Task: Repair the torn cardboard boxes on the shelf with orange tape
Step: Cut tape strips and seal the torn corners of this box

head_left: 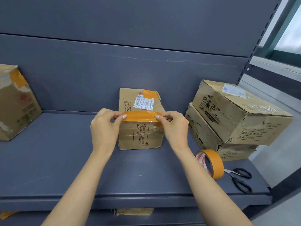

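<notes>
A small cardboard box point(140, 136) with a shipping label stands in the middle of the grey shelf point(65, 168). A strip of orange tape point(140, 116) stretches across its top front edge. My left hand point(105, 128) pinches the strip's left end and my right hand point(173, 128) pinches its right end. An older orange patch sits on the box's far top. The orange tape roll point(211, 163) stands on edge to the right of my right forearm.
Black scissors point(241, 178) lie near the shelf's right front corner. Two worn boxes point(241, 115) are stacked at the right. A torn box with orange tape point(14, 103) stands at the far left. Another box point(133, 211) shows on the lower shelf.
</notes>
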`<state>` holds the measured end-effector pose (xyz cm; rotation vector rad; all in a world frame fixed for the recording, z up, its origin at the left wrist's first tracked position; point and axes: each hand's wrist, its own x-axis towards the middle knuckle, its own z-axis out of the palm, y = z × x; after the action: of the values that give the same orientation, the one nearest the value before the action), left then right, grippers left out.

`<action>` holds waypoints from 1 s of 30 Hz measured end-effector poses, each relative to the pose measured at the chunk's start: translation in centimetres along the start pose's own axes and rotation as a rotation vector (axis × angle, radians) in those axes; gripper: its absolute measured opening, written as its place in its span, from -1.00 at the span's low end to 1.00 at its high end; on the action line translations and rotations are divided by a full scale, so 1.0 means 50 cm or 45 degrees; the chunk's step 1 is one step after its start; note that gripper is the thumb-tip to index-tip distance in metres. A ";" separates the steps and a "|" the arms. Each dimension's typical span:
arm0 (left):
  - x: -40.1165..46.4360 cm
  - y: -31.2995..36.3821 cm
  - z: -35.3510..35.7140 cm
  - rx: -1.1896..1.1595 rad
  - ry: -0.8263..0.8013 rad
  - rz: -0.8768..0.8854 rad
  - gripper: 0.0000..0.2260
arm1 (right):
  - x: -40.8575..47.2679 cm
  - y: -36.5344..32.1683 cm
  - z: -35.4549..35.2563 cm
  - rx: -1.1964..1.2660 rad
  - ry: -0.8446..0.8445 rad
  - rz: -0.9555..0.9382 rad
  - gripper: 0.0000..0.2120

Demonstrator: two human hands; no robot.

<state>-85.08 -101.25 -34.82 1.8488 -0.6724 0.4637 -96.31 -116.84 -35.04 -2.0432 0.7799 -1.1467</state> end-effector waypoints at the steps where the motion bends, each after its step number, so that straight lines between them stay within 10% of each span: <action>1: 0.001 -0.003 0.001 -0.022 0.000 -0.014 -0.93 | 0.001 -0.001 0.000 -0.004 -0.005 0.003 -0.87; 23: 0.030 -0.051 -0.008 -0.199 -0.187 -0.074 -0.88 | 0.005 0.016 -0.005 -0.134 -0.136 -0.077 -0.71; 30: 0.000 -0.028 0.009 -0.317 -0.124 -0.298 -0.37 | -0.017 0.003 0.011 -0.133 -0.064 -0.053 -0.30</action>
<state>-84.19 -101.27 -35.95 1.6938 -0.5426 0.1306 -96.23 -116.15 -35.76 -2.1749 0.7906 -1.0939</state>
